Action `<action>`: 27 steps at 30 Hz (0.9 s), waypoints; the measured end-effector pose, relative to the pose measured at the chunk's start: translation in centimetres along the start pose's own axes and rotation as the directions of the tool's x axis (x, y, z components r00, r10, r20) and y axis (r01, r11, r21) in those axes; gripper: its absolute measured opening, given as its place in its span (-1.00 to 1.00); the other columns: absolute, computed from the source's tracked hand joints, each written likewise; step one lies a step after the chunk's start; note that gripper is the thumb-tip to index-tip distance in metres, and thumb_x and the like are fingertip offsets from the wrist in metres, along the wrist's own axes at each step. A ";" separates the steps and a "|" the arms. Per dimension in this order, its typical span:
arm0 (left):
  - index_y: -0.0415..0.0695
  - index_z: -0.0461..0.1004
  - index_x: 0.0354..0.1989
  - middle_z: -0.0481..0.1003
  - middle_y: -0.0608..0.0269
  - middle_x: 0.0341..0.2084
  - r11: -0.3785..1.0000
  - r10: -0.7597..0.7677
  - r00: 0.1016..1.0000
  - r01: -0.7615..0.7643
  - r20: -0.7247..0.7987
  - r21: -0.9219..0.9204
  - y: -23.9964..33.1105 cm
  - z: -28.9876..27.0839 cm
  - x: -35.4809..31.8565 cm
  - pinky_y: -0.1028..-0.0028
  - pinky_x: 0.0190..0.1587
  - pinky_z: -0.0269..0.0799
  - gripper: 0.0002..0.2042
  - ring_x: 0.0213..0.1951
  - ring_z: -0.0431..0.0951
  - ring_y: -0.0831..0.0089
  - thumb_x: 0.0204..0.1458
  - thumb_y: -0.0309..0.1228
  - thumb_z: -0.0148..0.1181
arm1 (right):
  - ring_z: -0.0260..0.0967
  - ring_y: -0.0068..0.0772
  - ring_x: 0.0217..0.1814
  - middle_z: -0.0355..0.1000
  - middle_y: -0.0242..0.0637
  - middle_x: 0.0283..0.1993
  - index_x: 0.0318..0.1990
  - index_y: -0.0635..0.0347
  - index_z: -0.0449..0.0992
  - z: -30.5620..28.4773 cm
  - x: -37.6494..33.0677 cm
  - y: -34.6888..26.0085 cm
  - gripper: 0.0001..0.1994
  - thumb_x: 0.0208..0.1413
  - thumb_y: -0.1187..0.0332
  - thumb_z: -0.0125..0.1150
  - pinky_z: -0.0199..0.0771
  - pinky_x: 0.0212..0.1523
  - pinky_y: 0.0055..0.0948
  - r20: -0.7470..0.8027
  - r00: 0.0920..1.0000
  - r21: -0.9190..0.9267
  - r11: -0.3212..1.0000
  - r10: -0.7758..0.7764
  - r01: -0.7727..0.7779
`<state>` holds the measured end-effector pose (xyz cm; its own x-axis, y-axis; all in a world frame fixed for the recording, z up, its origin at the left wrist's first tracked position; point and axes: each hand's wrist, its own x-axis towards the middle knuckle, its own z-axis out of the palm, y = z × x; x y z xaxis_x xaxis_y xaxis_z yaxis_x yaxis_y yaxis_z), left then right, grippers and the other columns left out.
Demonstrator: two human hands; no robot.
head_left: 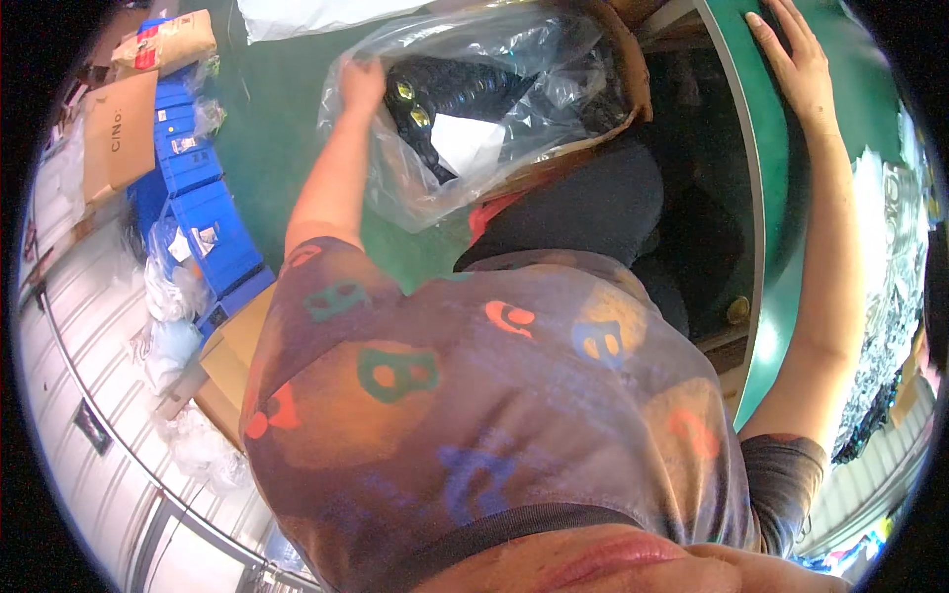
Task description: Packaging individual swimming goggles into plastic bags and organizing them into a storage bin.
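My left hand (364,85) is closed at the left edge of a large clear plastic bag (415,203), its fingertips partly hidden. The bag lines an open cardboard box (634,59) in front of me. Inside lies a row of black, glossy pieces (465,84), a couple showing yellow lens-like parts; their exact kind I cannot make out. A white sheet of paper (470,145) rests against them. Far to the right, my right hand (799,61) lies flat with fingers apart on a green tabletop (860,49), holding nothing.
Several blue bins (213,232) line the left, with a brown carton (119,133) and a taped package (168,42) by them. White sheeting (326,15) lies at the far edge. Clear plastic-wrapped goods (880,267) are stacked beyond my right arm. The table's curved metal edge (743,119) runs beside me.
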<state>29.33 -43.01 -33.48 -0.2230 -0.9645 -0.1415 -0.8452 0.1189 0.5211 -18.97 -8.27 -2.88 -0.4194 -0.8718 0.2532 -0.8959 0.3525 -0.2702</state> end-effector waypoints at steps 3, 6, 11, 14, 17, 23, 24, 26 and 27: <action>-0.35 0.47 0.04 0.58 -0.23 -0.11 0.989 0.139 0.989 -0.136 0.049 -0.066 1.2 4.3 -4.8 0.12 0.12 0.43 -0.52 0.03 0.56 -0.08 0.11 -0.18 0.19 | 0.12 0.09 0.47 0.26 0.05 0.38 0.20 0.29 0.44 -0.3 0.2 0.0 -0.49 0.24 0.10 0.20 0.11 0.44 -0.13 -0.008 1.000 -0.004 1.000 0.022 -0.022; -0.33 0.41 0.15 0.54 -0.20 -0.02 0.988 -0.003 0.998 -0.006 -0.057 -0.157 -1.2 7.9 -8.7 0.16 0.17 0.37 -0.45 0.07 0.53 -0.09 0.06 -0.18 0.23 | 0.11 0.07 0.48 0.26 0.04 0.39 0.21 0.28 0.44 -0.1 0.7 -0.8 -0.49 0.24 0.10 0.21 0.10 0.45 -0.13 -0.002 1.000 0.014 1.000 0.016 -0.016; -0.35 0.47 0.06 0.55 -0.23 -0.03 0.906 -0.368 0.929 0.365 0.028 -0.215 -4.2 9.1 -6.9 0.22 0.09 0.41 -0.45 0.02 0.57 -0.02 -0.02 -0.17 0.28 | 0.11 0.06 0.48 0.25 0.04 0.39 0.21 0.27 0.44 0.0 0.8 0.1 -0.50 0.24 0.11 0.22 0.09 0.45 -0.14 -0.003 1.000 0.039 0.999 -0.004 0.004; -0.43 0.53 -0.06 0.58 -0.12 -0.10 0.802 -0.471 0.845 0.530 0.254 -0.275 -2.9 10.0 -5.4 0.27 0.01 0.44 -0.40 -0.05 0.59 0.11 -0.08 -0.08 0.39 | 0.11 0.06 0.48 0.25 0.04 0.39 0.20 0.28 0.44 0.2 0.4 0.5 -0.50 0.23 0.12 0.22 0.09 0.45 -0.15 0.007 0.999 0.003 0.999 0.038 -0.038; -0.50 0.53 -0.06 0.60 -0.01 -0.14 0.760 -0.519 0.805 0.588 0.287 -0.277 -4.7 10.0 -3.5 0.27 -0.03 0.45 -0.28 -0.09 0.60 0.20 -0.18 -0.02 0.52 | 0.12 0.07 0.48 0.26 0.05 0.39 0.20 0.29 0.44 -0.1 0.7 -0.4 -0.50 0.23 0.13 0.22 0.10 0.45 -0.15 -0.005 1.000 0.022 1.000 0.011 -0.011; -0.40 0.34 0.23 0.32 -0.13 0.26 0.807 -0.360 0.691 0.568 0.627 -0.163 1.5 9.4 -2.2 0.08 0.28 0.21 0.03 0.28 0.32 0.06 -0.31 0.17 0.56 | 0.12 0.08 0.47 0.26 0.05 0.39 0.19 0.29 0.44 0.2 0.8 -0.1 -0.50 0.22 0.13 0.23 0.12 0.43 -0.13 0.004 1.000 0.002 1.000 0.006 -0.006; -0.40 0.31 0.26 0.31 -0.13 0.28 0.854 -0.345 0.694 0.511 0.631 -0.095 3.0 9.7 -2.1 0.05 0.28 0.22 0.06 0.30 0.31 0.02 -0.29 0.21 0.53 | 0.12 0.08 0.47 0.26 0.05 0.39 0.19 0.29 0.44 0.6 1.0 0.0 -0.50 0.22 0.13 0.23 0.12 0.43 -0.13 0.008 1.000 -0.005 1.000 0.007 -0.007; -0.39 0.28 0.30 0.26 -0.16 0.31 0.890 -0.306 0.675 0.453 0.671 -0.050 6.8 10.9 -1.9 -0.01 0.28 0.21 0.08 0.34 0.25 -0.01 -0.27 0.20 0.53 | 0.12 0.09 0.47 0.25 0.05 0.39 0.20 0.29 0.44 -0.2 0.4 0.7 -0.50 0.21 0.14 0.24 0.11 0.44 -0.12 0.011 1.000 -0.004 1.000 0.019 -0.019; -0.37 0.31 0.29 0.24 -0.19 0.33 0.878 -0.311 0.689 0.472 0.655 -0.080 7.5 10.6 -2.3 -0.08 0.27 0.21 0.04 0.36 0.23 -0.03 -0.25 0.19 0.52 | 0.12 0.09 0.47 0.25 0.05 0.39 0.20 0.29 0.44 -0.2 0.5 0.5 -0.50 0.21 0.14 0.24 0.11 0.44 -0.12 0.008 1.000 -0.001 1.000 0.015 -0.015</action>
<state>18.33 -37.36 -38.20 -0.2090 -0.5469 -0.8107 -0.8083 -0.3700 0.4580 -19.66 -8.49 -2.74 -0.4317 -0.8691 0.2414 -0.8896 0.3661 -0.2730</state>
